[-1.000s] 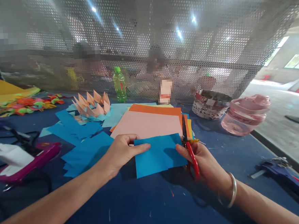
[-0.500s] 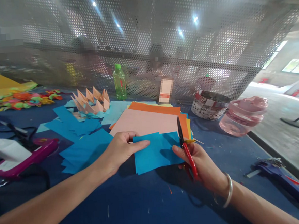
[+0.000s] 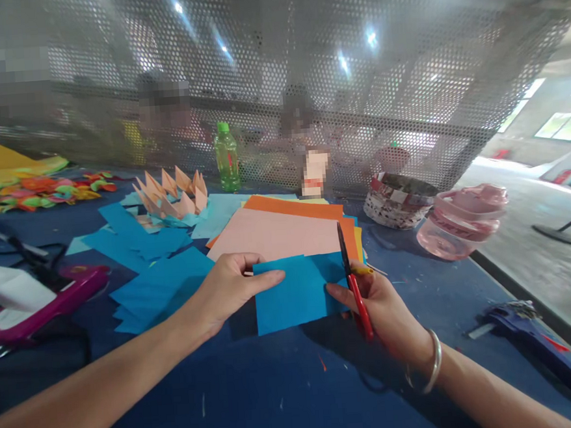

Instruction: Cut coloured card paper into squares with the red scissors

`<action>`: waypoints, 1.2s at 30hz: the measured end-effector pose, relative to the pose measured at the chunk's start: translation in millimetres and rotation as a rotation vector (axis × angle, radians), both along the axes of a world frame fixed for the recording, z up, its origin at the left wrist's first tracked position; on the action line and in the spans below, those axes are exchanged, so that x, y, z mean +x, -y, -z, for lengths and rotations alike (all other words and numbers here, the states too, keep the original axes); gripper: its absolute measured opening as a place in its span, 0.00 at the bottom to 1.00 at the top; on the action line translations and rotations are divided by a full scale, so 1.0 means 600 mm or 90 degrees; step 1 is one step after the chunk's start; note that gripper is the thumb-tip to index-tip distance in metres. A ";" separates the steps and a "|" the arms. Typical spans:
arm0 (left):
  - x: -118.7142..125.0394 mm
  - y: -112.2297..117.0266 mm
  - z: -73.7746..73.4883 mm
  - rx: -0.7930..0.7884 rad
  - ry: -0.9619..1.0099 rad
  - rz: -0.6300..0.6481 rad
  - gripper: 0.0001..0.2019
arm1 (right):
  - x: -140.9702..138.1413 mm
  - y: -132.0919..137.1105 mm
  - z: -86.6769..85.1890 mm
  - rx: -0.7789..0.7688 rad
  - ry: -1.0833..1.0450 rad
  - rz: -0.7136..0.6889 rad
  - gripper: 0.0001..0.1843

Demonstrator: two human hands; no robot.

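Observation:
Blue paper [image 3: 291, 298] is stretched between my two hands above the table. My left hand [image 3: 231, 283] pinches its upper left corner, thumb on top. On the right edge my right hand [image 3: 377, 299] presses its thumb against the paper. The same hand keeps a pair of scissors [image 3: 357, 300] with red handles, blades pointing up and away past the paper's edge. Behind the blue paper lies a stack of pink and orange paper [image 3: 291, 230]. More blue sheets [image 3: 161, 291] lie left of my left hand.
A ring of folded peach paper points [image 3: 171, 196] and a green bottle [image 3: 226, 158] stand at the back. To the right are a patterned bowl [image 3: 399, 201], a pink bottle [image 3: 462, 221] and a blue glue gun [image 3: 544, 352]. A magenta tool [image 3: 71, 297] with cords lies left.
The layers of blue paper now line up more evenly at the left and lower edges. The scissors have tilted slightly in my right hand. Both hands stay almost in place.

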State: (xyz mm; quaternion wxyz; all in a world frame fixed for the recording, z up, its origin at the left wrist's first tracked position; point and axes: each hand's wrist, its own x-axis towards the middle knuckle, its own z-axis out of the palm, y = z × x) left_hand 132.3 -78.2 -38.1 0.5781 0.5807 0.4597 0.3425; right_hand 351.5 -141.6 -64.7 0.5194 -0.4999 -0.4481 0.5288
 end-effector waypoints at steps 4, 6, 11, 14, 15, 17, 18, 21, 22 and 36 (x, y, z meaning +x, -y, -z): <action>0.000 0.001 0.001 0.021 -0.001 0.003 0.06 | 0.001 -0.001 0.005 -0.008 0.007 -0.011 0.21; 0.000 0.001 0.001 0.022 -0.001 0.004 0.06 | 0.000 -0.001 0.005 -0.014 0.010 -0.010 0.22; -0.001 0.003 -0.001 0.023 -0.007 -0.007 0.06 | -0.005 0.000 -0.001 -0.014 0.022 0.001 0.23; -0.001 0.004 -0.001 0.020 -0.001 -0.007 0.06 | -0.005 0.000 0.000 -0.013 0.023 0.002 0.23; -0.001 0.004 -0.001 0.014 0.003 -0.004 0.06 | -0.005 0.000 0.001 -0.013 0.019 0.001 0.23; 0.000 0.005 0.000 0.003 0.012 -0.002 0.06 | -0.003 -0.001 0.004 -0.013 0.009 -0.007 0.23; 0.000 0.005 0.001 0.000 0.013 -0.005 0.07 | -0.003 -0.001 0.005 -0.015 0.003 -0.012 0.23; 0.001 0.004 0.002 -0.007 0.016 -0.016 0.08 | -0.002 0.000 0.008 -0.020 -0.015 -0.019 0.23; 0.002 0.004 0.002 -0.010 0.017 -0.018 0.08 | -0.002 0.000 0.008 -0.021 -0.017 -0.018 0.23; 0.004 0.003 -0.007 -0.009 0.001 -0.031 0.06 | -0.001 -0.003 0.008 0.029 0.007 -0.031 0.22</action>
